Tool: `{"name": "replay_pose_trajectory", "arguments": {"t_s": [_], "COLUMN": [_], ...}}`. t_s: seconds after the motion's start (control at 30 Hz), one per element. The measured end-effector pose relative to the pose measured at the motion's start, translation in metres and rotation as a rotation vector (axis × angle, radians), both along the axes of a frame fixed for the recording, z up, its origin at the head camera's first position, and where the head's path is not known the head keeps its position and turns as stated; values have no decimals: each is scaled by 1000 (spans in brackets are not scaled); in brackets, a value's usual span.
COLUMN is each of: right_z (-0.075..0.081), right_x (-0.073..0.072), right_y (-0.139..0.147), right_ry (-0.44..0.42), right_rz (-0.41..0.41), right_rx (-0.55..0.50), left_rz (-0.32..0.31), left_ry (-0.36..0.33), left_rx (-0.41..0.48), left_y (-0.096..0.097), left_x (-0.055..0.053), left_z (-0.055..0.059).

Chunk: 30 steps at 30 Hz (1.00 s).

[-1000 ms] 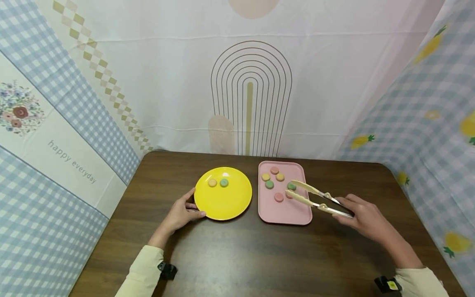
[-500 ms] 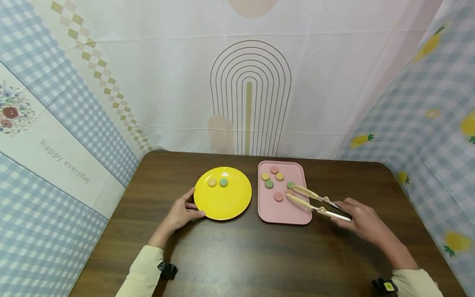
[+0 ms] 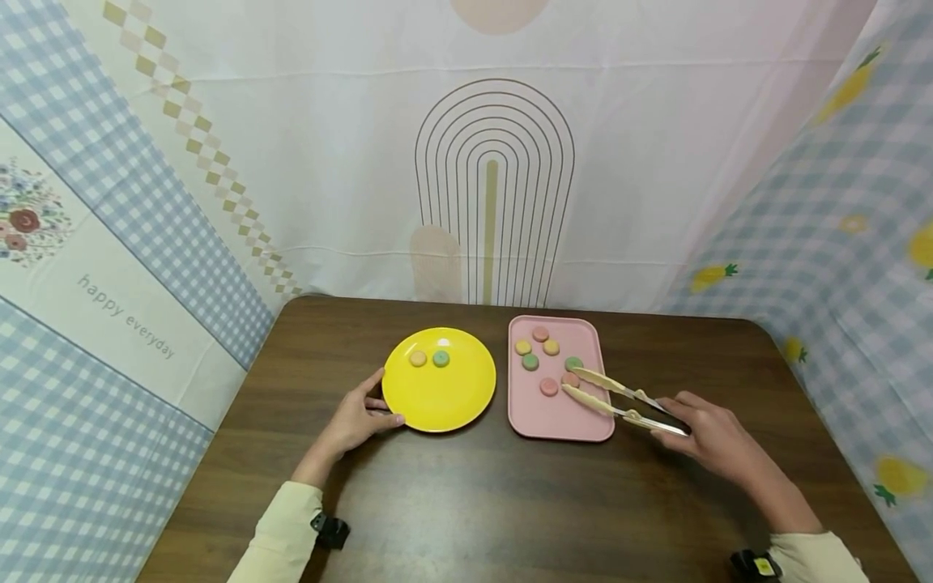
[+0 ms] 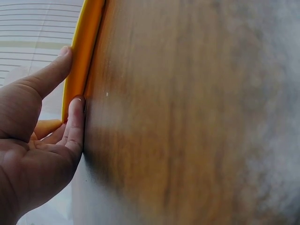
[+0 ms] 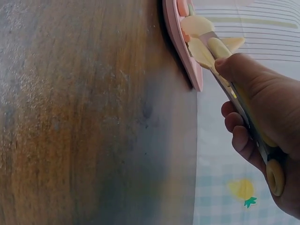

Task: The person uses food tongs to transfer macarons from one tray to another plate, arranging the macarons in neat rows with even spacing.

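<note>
My left hand (image 3: 353, 417) holds the left rim of a round yellow plate (image 3: 440, 401), thumb and fingers spread along its edge. On the plate lie a yellow macaron (image 3: 418, 358) and a green macaron (image 3: 440, 359). My right hand (image 3: 714, 433) grips a pair of tongs (image 3: 589, 399) with cream tips and metal arms. The tongs' tips are parted over a pink tray (image 3: 543, 421), one on either side of a pink macaron (image 3: 570, 379). A green macaron (image 3: 573, 363) lies just behind the upper tip. In the right wrist view, thumb and fingers wrap the tongs' handle (image 5: 243, 105).
Several more pink, yellow and green macarons, among them a pink one (image 3: 549, 387), lie in the tray. Plate and tray stand side by side on a dark wooden table (image 3: 510, 502). Patterned cloths (image 3: 619, 162) hang behind and at both sides.
The tongs' tips have come down and slightly toward me, now on both sides of the pink macaron. My right hand has shifted a little left; my left hand and the plate stay put.
</note>
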State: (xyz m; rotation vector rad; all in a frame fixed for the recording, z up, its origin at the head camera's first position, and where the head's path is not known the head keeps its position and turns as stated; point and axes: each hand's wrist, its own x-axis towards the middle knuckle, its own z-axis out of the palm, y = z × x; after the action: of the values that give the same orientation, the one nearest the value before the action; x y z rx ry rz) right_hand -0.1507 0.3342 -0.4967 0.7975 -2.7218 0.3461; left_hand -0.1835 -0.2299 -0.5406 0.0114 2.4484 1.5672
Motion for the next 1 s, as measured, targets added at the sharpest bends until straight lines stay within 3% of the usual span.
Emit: {"name": "replay_pose_trajectory", "arguments": {"t_s": [0.6, 1.0], "right_z": [-3, 8], "right_x": [-1, -20], "right_y": [-3, -41], "right_ry": [26, 10], "right_rz": [-3, 29], "right_rx": [-52, -123], "left_rz": [-8, -36], "left_ry": [1, 11], "left_rx": [-3, 16], "left_y": [-1, -2], "left_x": [1, 0], "left_z": [2, 1]}}
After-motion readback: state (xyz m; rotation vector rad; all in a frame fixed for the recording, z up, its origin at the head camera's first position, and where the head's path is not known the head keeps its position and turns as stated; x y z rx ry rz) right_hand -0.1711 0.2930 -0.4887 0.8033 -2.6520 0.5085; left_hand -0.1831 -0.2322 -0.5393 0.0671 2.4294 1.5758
